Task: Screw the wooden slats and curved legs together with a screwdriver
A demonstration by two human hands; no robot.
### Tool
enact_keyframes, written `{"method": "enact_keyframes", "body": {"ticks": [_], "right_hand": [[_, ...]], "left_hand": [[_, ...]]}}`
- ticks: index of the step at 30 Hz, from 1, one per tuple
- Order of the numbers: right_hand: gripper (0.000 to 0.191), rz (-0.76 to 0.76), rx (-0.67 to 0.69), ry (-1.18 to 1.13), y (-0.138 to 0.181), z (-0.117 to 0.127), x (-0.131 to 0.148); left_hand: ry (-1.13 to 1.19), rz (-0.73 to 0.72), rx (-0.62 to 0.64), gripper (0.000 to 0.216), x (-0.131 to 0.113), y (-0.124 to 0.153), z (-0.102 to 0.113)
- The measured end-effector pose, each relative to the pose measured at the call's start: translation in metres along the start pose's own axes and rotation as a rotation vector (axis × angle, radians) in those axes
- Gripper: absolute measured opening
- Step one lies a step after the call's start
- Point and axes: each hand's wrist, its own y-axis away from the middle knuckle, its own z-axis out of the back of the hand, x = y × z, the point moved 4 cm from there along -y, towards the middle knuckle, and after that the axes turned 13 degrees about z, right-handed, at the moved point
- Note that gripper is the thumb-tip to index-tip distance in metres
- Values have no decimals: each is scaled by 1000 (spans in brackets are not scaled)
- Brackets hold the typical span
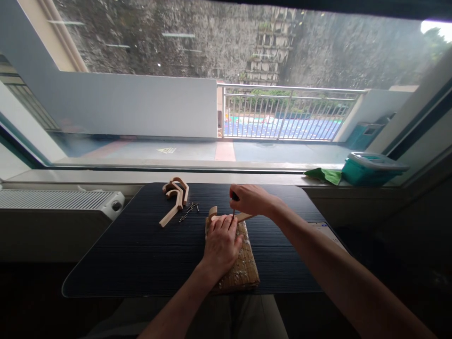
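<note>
In my right hand [250, 197] is a screwdriver [233, 212], its dark handle closed in my fist and its thin shaft pointing straight down. My left hand [223, 245] holds a curved wooden hook [244, 217] down on a block wrapped in cardboard and clear tape [244, 263]. The fingers lie side by side across the wood and hide its middle; only a curved end and a straight end show. The screwdriver's tip sits at my left fingertips, where the screw, if any, is hidden. Several small screws [189, 211] lie loose to the left, beside more wooden hooks [175, 195].
Everything rests on a dark ribbed table [151, 263] with rounded corners. A phone or tablet [326, 230] lies at its right edge, partly behind my right forearm. On the windowsill are a green cloth [324, 175] and a teal lidded box [369, 169]. A radiator [60, 200] stands left.
</note>
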Motion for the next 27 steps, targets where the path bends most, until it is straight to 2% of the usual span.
{"method": "enact_keyframes", "body": {"ticks": [4, 12, 18, 25, 27], "right_hand": [[23, 33, 12, 16, 0, 3, -3], [30, -17, 32, 55, -1, 4, -5], [21, 53, 32, 18, -1, 11, -2], [34, -46, 35, 90, -3, 9, -7], [31, -33, 45, 61, -2, 11, -7]], "left_hand": [[-16, 6, 4, 44, 0, 1, -2], [-36, 17, 8, 45, 0, 1, -4], [-27, 18, -2, 45, -1, 1, -5], [-12, 17, -14, 44, 0, 2, -4], [-11, 17, -12, 44, 0, 2, -4]]}}
